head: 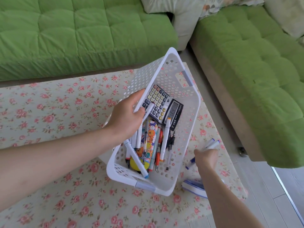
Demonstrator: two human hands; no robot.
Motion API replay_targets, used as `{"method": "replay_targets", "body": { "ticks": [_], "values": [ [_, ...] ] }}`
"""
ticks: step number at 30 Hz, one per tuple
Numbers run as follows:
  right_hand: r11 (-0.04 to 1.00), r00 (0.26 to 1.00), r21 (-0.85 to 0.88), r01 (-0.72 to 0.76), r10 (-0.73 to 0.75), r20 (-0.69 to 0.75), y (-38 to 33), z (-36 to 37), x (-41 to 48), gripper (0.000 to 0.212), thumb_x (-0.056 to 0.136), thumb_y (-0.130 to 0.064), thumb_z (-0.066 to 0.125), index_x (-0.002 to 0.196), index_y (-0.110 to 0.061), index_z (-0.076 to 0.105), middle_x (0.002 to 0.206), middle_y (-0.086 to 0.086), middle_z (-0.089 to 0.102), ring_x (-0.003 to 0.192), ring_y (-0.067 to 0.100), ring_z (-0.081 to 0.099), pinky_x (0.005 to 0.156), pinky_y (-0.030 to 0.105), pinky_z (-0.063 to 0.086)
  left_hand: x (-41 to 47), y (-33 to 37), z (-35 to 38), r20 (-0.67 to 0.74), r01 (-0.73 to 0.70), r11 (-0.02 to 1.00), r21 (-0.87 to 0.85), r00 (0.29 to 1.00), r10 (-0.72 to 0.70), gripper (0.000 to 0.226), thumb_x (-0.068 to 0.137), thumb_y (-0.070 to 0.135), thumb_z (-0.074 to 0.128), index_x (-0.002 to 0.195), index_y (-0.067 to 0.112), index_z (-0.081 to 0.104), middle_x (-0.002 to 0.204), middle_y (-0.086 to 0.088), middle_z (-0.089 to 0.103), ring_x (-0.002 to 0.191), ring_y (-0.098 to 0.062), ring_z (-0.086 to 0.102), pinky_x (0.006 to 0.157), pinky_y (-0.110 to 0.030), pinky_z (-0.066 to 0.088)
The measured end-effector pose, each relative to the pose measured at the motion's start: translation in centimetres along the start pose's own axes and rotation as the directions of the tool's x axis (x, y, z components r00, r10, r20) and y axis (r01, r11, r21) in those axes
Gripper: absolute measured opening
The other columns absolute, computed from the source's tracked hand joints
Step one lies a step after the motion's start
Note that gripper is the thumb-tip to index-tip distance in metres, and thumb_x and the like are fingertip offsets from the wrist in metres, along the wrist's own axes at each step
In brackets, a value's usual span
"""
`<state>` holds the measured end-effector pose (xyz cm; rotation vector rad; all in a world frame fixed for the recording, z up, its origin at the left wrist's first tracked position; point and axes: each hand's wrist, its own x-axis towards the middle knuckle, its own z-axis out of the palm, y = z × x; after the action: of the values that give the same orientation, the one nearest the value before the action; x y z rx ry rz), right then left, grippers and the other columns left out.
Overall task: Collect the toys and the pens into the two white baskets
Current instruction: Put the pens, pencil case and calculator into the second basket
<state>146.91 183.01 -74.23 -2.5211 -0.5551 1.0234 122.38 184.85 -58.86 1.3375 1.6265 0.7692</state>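
Left hand (126, 116): fingers clamped on tilted white basket (192, 116) rim | right hand (206, 157): fingers curled round blue-capped pens (212, 143)

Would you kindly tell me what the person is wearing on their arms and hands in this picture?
Nothing that shows. The left hand and right hand are ungloved, with no rings that I can make out, though the right one is blurred. The left forearm and right forearm are bare to the frame edge: no sleeve, watch or bracelet.

Tilted white basket (169, 69); pens (165, 139), perhaps toys (135, 163), inside.
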Motion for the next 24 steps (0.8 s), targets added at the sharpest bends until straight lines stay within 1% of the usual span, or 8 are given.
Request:
{"method": "replay_targets", "body": {
  "ticks": [6, 8, 11, 13, 15, 17, 21, 24],
  "values": [
    [0.95, 0.95, 0.045, 0.308, -0.31, 0.038, -4.6, -1.3, -5.1, 0.02, 0.084, -0.003, 0.054, 0.096, -0.007, 0.038, 0.066, 0.004, 0.041, 0.046, 0.014, 0.037, 0.042, 0.024, 0.026, -0.2, 0.3, 0.0, 0.011, 0.002, 1.0, 0.017, 1.0, -0.002, 0.052, 0.096, 0.004, 0.041, 0.144, 0.025, 0.032, 0.148, 0.012, 0.035, 0.138, -0.005, 0.028, 0.098, -0.006, 0.018],
    [0.931, 0.924, 0.061, 0.359, -0.364, 0.114, -5.4, -0.9, -7.1, 0.022, 0.085, -0.003, 0.054, 0.1, -0.007, 0.038, 0.071, 0.006, 0.045, 0.049, 0.015, 0.04, 0.04, 0.026, 0.031, -0.3, 0.5, 0.1, 0.003, 0.006, 1.0, 0.015, 1.0, -0.006, 0.052, 0.096, 0.004, 0.041, 0.143, 0.025, 0.033, 0.148, 0.011, 0.036, 0.138, -0.005, 0.029, 0.096, -0.004, 0.018],
    [0.915, 0.877, 0.008, 0.403, -0.389, 0.281, -5.6, 0.2, -9.7, 0.023, 0.086, -0.005, 0.056, 0.099, -0.01, 0.038, 0.072, 0.006, 0.05, 0.045, 0.011, 0.042, 0.03, 0.016, 0.03, -0.4, 0.7, 0.3, 0.014, 0.018, 1.0, 0.01, 1.0, -0.018, 0.052, 0.096, 0.003, 0.04, 0.143, 0.024, 0.033, 0.148, 0.01, 0.036, 0.136, -0.005, 0.031, 0.093, -0.001, 0.02],
    [0.903, 0.826, 0.014, 0.429, -0.399, 0.398, -5.2, 1.2, -10.9, 0.024, 0.088, -0.01, 0.057, 0.107, -0.007, 0.042, 0.072, 0.005, 0.051, 0.048, 0.011, 0.046, 0.034, 0.016, 0.033, -0.5, 0.9, 0.1, 0.024, 0.023, 1.0, -0.009, 0.999, -0.023, 0.053, 0.096, 0.002, 0.039, 0.144, 0.023, 0.032, 0.148, 0.009, 0.035, 0.133, -0.003, 0.032, 0.09, 0.003, 0.022],
    [0.876, 0.777, 0.003, 0.483, -0.429, 0.461, -4.7, 1.5, -11.5, 0.035, 0.088, -0.024, 0.06, 0.115, -0.009, 0.044, 0.082, 0.002, 0.052, 0.059, 0.014, 0.049, 0.046, 0.02, 0.038, -0.8, 1.2, 0.0, 0.034, 0.029, 0.999, -0.032, 0.999, -0.028, 0.053, 0.096, 0.002, 0.039, 0.145, 0.023, 0.03, 0.149, 0.008, 0.033, 0.137, -0.006, 0.029, 0.096, -0.005, 0.02],
    [0.828, 0.749, -0.062, 0.557, -0.469, 0.467, -4.1, 1.0, -11.5, 0.033, 0.088, -0.034, 0.058, 0.113, -0.015, 0.046, 0.09, 0.001, 0.052, 0.063, 0.012, 0.048, 0.051, 0.02, 0.037, -1.2, 1.2, -0.3, 0.036, 0.038, 0.998, -0.047, 0.999, -0.036, 0.053, 0.096, 0.002, 0.039, 0.145, 0.024, 0.03, 0.15, 0.009, 0.032, 0.139, -0.007, 0.026, 0.097, -0.01, 0.019],
    [0.757, 0.759, -0.15, 0.636, -0.579, 0.299, -2.6, -1.8, -9.6, 0.024, 0.094, -0.015, 0.047, 0.113, -0.004, 0.056, 0.094, 0.007, 0.058, 0.069, 0.017, 0.048, 0.056, 0.026, 0.04, -2.5, 0.7, -0.6, 0.042, 0.043, 0.997, -0.064, 0.998, -0.04, 0.053, 0.095, 0.003, 0.043, 0.143, 0.025, 0.035, 0.147, 0.009, 0.037, 0.138, -0.008, 0.031, 0.107, -0.019, 0.023],
    [0.705, 0.784, -0.342, 0.621, -0.55, 0.289, -0.6, -4.3, -7.1, 0.017, 0.093, -0.011, 0.042, 0.099, -0.006, 0.057, 0.083, 0.006, 0.058, 0.064, 0.019, 0.049, 0.053, 0.026, 0.036, -3.7, 0.6, -0.5, 0.036, 0.053, 0.996, -0.071, 0.998, -0.051, 0.054, 0.095, 0.002, 0.044, 0.142, 0.026, 0.036, 0.147, 0.01, 0.038, 0.137, -0.007, 0.031, 0.11, -0.022, 0.024]
  ]
}}
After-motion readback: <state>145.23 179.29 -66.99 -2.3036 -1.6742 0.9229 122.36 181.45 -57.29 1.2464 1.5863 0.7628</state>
